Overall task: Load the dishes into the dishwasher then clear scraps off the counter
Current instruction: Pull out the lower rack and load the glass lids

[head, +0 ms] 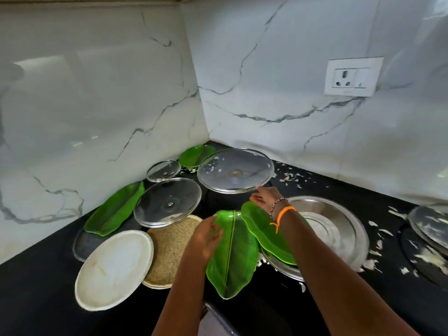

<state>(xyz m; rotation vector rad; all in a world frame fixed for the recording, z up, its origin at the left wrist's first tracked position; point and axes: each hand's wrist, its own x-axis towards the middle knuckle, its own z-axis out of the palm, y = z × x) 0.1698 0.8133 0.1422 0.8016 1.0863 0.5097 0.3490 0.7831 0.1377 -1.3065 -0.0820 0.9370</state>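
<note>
On the black counter (36, 299) in the corner of two white marble-veined walls lies a spread of dishes, and the nearest of them is a glossy green leaf-shaped plate (234, 253), long and pointed, with a pale midrib down its centre and fine moulded veins fanning out to a thin rim. The left hand (206, 236) grips its far left edge, fingers curled over the rim. A second leaf-shaped plate (264, 229) of the same bright plastic-looking green overlaps it on the right and rests partly across a wide, shallow steel plate (339, 229) with a dull brushed sheen. The right hand (264, 198), with an orange band and a beaded bracelet at the wrist, reaches over that second leaf toward a large round clear glass lid (235, 170); its forefinger touches the lid's near rim, the other fingers loosely bent, and whether they hold anything cannot be told. The lid is smooth and transparent with a small metal stud at its centre and white flecks stuck to it. Left of it sit a medium glass lid (167, 202) and a small glass lid (163, 170), a third leaf plate (114, 209) against the wall, a cream round plate (114, 270) with a matte surface, and a speckled tan plate (169, 248) beneath. White scraps (291, 177) litter the counter to the right
</note>
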